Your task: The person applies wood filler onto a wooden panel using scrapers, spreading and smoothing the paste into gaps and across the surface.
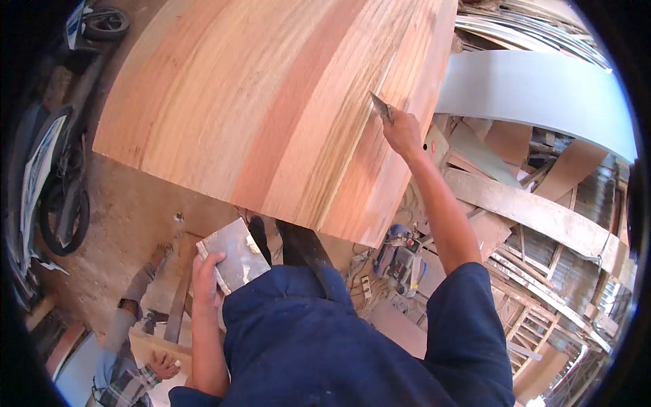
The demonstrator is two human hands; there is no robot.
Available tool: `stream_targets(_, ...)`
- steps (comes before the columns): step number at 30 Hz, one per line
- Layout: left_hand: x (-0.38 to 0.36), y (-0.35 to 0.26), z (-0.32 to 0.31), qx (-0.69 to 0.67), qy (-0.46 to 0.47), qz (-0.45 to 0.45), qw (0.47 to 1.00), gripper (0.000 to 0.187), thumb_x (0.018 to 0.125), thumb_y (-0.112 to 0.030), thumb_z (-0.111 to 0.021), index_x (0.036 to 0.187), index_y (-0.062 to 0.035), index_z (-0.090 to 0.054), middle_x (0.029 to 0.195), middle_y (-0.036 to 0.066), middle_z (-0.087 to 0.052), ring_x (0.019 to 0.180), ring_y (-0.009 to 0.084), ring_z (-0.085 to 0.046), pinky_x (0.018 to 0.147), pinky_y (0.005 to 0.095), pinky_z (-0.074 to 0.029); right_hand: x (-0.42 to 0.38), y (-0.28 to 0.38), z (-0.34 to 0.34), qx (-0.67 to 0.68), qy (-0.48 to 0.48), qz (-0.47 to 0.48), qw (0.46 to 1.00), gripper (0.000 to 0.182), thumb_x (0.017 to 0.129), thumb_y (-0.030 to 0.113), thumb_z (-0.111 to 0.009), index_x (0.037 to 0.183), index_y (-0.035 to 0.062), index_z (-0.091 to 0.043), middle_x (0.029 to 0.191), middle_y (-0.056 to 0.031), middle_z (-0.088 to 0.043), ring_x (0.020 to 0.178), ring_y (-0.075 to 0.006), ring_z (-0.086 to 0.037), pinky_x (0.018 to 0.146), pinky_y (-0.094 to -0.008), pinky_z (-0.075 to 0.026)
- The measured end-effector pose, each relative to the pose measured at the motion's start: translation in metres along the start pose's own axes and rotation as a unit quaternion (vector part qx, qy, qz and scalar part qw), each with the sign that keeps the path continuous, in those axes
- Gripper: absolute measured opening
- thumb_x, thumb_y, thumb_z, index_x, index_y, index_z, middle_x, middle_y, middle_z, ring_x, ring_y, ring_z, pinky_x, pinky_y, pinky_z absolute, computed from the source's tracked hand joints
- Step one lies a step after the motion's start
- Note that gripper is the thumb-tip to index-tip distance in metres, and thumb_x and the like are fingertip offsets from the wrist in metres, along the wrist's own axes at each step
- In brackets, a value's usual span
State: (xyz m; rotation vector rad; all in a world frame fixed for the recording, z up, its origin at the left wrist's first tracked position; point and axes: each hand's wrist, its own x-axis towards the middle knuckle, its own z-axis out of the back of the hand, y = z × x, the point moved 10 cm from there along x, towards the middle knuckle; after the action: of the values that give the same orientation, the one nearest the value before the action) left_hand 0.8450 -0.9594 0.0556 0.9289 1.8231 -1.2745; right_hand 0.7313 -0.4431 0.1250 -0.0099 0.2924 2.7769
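My right hand (405,133) is closed around a putty knife (381,106), its blade touching or just over the wooden panel (271,88). The panel is made of joined boards in tan, reddish and striped brown tones. A thin pale line of what looks like filler (350,167) runs along a seam near the blade. Down by my waist, my left hand (206,277) grips a flat, rectangular, greyish plate (239,261) by its edge. A cream-coloured dab of paste (251,245) sits near the plate's right side.
Blue-grey power tool (400,260) lies on the floor beneath the panel's right side. Pale curved sheet (536,91) and stacked wood scraps (491,146) crowd the right. A motorbike wheel (64,220) stands at left. Another person's hand (163,365) rests at lower left.
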Motion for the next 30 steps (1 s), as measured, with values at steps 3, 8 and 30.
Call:
stream_targets(3,-0.004,-0.007,-0.012,-0.002,0.012,-0.001,1.0,0.034,0.079,-0.012,-0.063,0.11,0.0009,-0.056,0.098,0.009,-0.062,0.084,0.0196,-0.063,0.076,0.0323,-0.054,-0.018,0.009,-0.01,0.0,0.051,-0.039,0.998,0.018,0.082,0.016,-0.057,0.09,0.0014,-0.064,0.08,-0.0251,-0.064,0.079,-0.0441,-0.062,0.073,-0.0523,-0.048)
stream_targets(8,-0.007,-0.014,-0.029,-0.007,0.017,-0.009,1.0,0.035,0.079,-0.012,-0.063,0.111,0.0015,-0.056,0.098,0.01,-0.062,0.085,0.0191,-0.064,0.075,0.0324,-0.054,-0.06,0.041,-0.015,-0.021,0.074,-0.02,0.997,0.025,0.079,0.012,-0.058,0.101,0.005,-0.066,0.08,-0.0228,-0.065,0.08,-0.0415,-0.063,0.073,-0.0512,-0.049)
stream_targets(30,0.001,-0.006,-0.026,0.037,0.064,-0.01,0.997,0.027,0.082,-0.01,-0.06,0.106,0.0025,-0.059,0.093,0.009,-0.064,0.079,0.0175,-0.065,0.071,0.0311,-0.055,-0.141,0.048,-0.032,0.176,0.001,-0.089,0.98,0.029,0.083,0.012,-0.062,0.109,-0.0001,-0.064,0.076,-0.0248,-0.061,0.069,-0.0388,-0.063,0.061,-0.042,-0.048)
